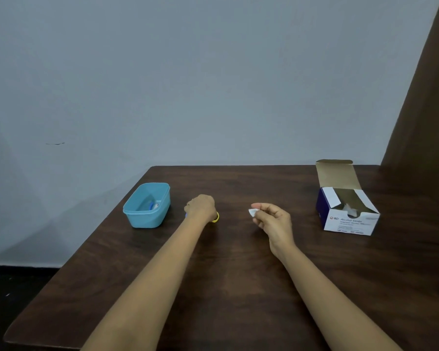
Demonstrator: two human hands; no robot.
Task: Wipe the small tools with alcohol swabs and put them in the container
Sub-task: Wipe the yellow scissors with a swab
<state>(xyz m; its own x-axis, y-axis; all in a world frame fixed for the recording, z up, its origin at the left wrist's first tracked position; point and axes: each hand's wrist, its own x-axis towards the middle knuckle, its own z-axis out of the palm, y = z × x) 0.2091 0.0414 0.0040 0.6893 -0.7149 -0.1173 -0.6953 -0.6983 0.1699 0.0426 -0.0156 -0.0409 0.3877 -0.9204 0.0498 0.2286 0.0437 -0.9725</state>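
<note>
I see a dark brown wooden table [238, 287] that fills the lower half of the frame. Its top is smooth, with faint streaks of grain, and the far left corner is rounded.

At the middle left sits the container [160, 211]. It is a light blue plastic tub, shaped like a box with soft round corners and a thick rim. The lid is off. Something small, blue and white, lies inside at the bottom, but it is too small for me to tell what it is.

At the middle right stands the swab box [347, 221]. It is thin cardboard, white and dark blue, with the words "Alcohol Swabs" on the front. Its plain brown lid flap stands straight up, and white packets peek out of the top.

The left hand [202, 207] is just right of the container, low over the table. I see the back of it. Its fingers are curled tight round a small tool [215, 218]. Only a yellow end shows on the right side of the hand and a tiny blue bit on the left.

The right hand [271, 220] is near the middle of the frame, well apart from the left hand. Its thumb and first fingers pinch a small white swab [252, 212], which looks soft and folded. The other fingers are bent in.

Behind it all is a flat grey-blue wall [188, 84].
</note>
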